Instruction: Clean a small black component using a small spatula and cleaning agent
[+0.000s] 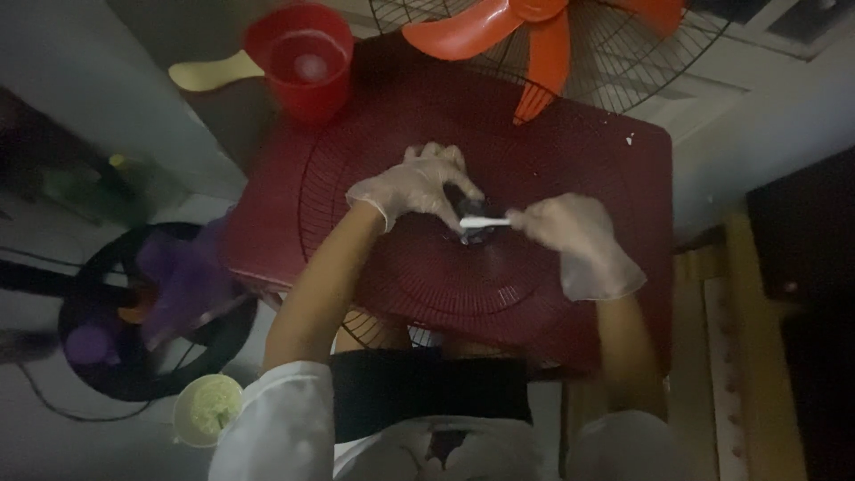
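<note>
Hands [419,187] — two, one brush [485,223]

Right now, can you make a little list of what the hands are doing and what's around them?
Left hand: gloved, resting on the hub of the fan grille
Right hand: gloved, holding a small white tool against the hub
Surface: dark red table
Behind: red cup, orange fan blades
</note>
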